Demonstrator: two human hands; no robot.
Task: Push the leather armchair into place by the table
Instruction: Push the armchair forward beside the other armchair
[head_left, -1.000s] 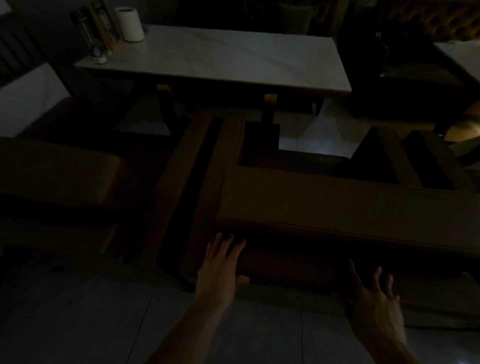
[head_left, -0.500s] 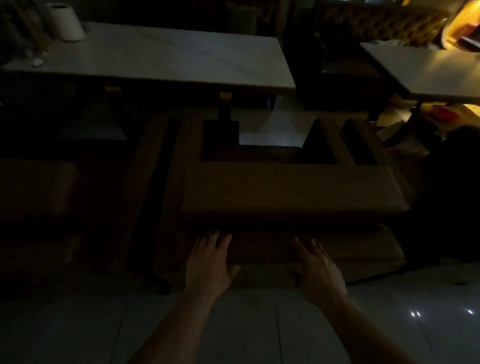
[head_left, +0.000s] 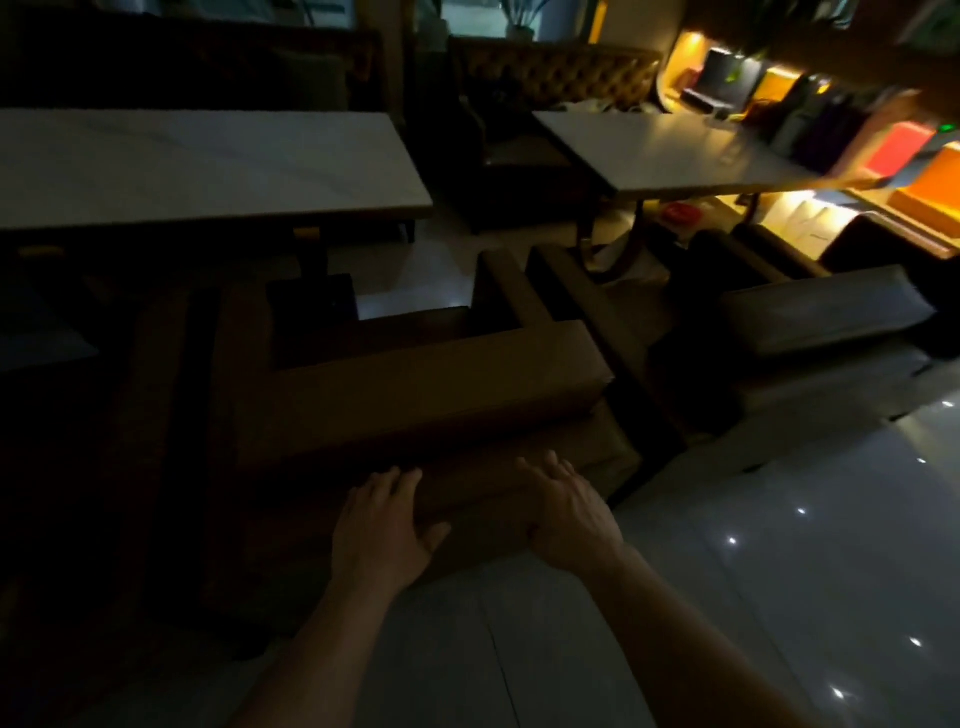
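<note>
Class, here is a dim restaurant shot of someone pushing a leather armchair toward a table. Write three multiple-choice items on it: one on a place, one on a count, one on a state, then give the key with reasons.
1. Where do both hands rest?
A. On the table top
B. On the back of the armchair
C. On the floor

2. How many pale-topped tables show?
A. One
B. Two
C. Four

3. How are the hands held?
A. Flat, fingers spread
C. Clenched in fists
B. Gripping a handle

Key:
1 B: the left hand and right hand lie on the outer back of the brown armchair, below its top edge.
2 B: one table stands ahead of the armchair, a second table to the right.
3 A: both palms press flat, nothing is clasped.
</note>
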